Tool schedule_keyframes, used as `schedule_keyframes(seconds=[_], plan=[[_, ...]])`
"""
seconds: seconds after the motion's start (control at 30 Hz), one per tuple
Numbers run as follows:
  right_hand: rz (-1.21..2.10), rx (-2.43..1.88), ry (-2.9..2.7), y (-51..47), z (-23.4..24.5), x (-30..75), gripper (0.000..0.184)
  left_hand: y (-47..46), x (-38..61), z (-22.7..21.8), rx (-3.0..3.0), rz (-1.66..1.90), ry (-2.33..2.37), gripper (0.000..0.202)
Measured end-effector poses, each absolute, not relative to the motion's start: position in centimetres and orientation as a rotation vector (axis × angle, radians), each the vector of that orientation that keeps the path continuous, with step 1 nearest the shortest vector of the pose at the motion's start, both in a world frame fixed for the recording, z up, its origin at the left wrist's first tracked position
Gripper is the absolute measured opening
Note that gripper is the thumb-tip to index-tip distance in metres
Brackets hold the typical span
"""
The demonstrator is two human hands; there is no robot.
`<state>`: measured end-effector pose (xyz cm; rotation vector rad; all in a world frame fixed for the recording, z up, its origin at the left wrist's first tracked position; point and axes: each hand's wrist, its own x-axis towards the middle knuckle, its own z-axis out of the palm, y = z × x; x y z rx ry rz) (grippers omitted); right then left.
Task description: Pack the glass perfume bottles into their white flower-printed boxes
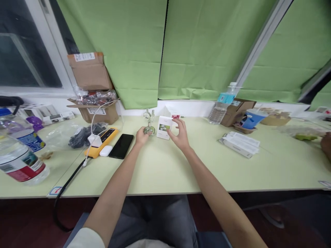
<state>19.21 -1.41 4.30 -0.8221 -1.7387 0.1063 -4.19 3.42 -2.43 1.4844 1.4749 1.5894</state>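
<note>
My left hand grips a small round clear glass bottle with a tall clear cap that stands on the pale green table. My right hand reaches beside it, fingers spread and touching the right side of a small white box with a green picture on its front. The box stands upright just right of the bottle. Both arms stretch forward from the near edge.
Left of my hands lie a black phone, a white earbud case and a yellow device with a white cable. An open cardboard box stands behind. Water bottles, white flat boxes and snacks sit around.
</note>
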Motion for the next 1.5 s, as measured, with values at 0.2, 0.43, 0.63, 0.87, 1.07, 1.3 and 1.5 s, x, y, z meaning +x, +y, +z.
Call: schedule_keyframes(seconds=[0.2, 0.43, 0.63, 0.87, 1.07, 1.3, 1.5], plan=[[0.281, -0.851, -1.71, -0.7, 4.0, 18.8, 0.068, 2.7, -4.0, -2.0, 1.474, 1.616, 1.442, 0.031], [0.253, -0.852, -1.7, 1.0, 2.3, 19.0, 0.077, 3.2, -4.1, -2.1, 1.493, 1.582, 1.452, 0.031], [0.161, -0.823, -1.766, 1.9, 2.8, 18.9, 0.071, 3.7, -4.2, -2.3, 1.517, 1.553, 1.437, 0.033], [0.054, -0.705, -1.834, 2.6, 4.4, 17.2, 0.055, 4.0, -4.3, -2.7, 1.504, 1.593, 1.366, 0.03], [0.06, -0.702, -1.877, 2.4, 3.7, 16.9, 0.06, 4.0, -4.1, -2.3, 1.452, 1.6, 1.362, 0.035], [0.232, -0.773, -1.826, 1.5, 3.5, 18.7, 0.062, 3.0, -4.0, -1.2, 1.278, 1.739, 1.332, 0.034], [0.307, -0.702, -1.846, 0.6, 4.0, 18.6, 0.049, 1.5, -3.5, 3.4, 1.179, 1.997, 0.837, 0.047]])
